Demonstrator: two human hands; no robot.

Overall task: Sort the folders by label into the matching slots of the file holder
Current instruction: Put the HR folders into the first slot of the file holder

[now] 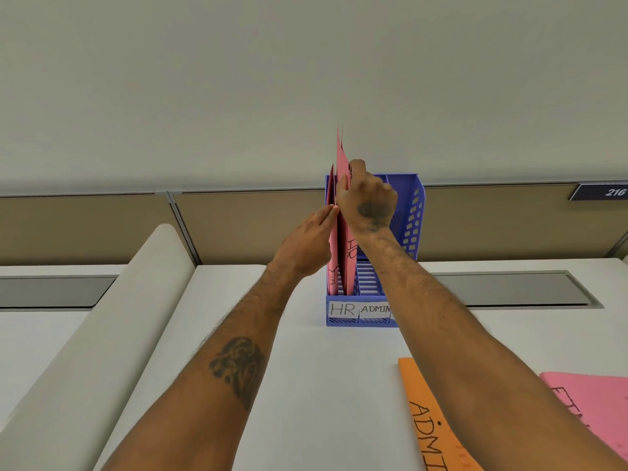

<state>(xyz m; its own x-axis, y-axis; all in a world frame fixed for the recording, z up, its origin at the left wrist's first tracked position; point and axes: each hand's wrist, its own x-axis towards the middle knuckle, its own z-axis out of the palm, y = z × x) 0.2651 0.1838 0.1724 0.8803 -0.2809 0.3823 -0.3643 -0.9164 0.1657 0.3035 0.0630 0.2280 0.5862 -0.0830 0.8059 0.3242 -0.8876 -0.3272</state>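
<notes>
ADMIN folder (431,423) waiting nearest, my right hand (368,202) is pinching an HR folder (342,164) upright in the holder (413,205), in its matching slot (342,309), flat left hand (306,243) bracing it.

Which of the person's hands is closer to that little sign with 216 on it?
Right. The right hand grips a pink folder at the blue file holder, the sign far off to its right. The left hand sits beyond the folder, farther left.

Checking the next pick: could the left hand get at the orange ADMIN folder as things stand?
Probably not cleanly: the orange ADMIN folder lies partly under the right forearm, which crosses between it and the left hand.
</notes>
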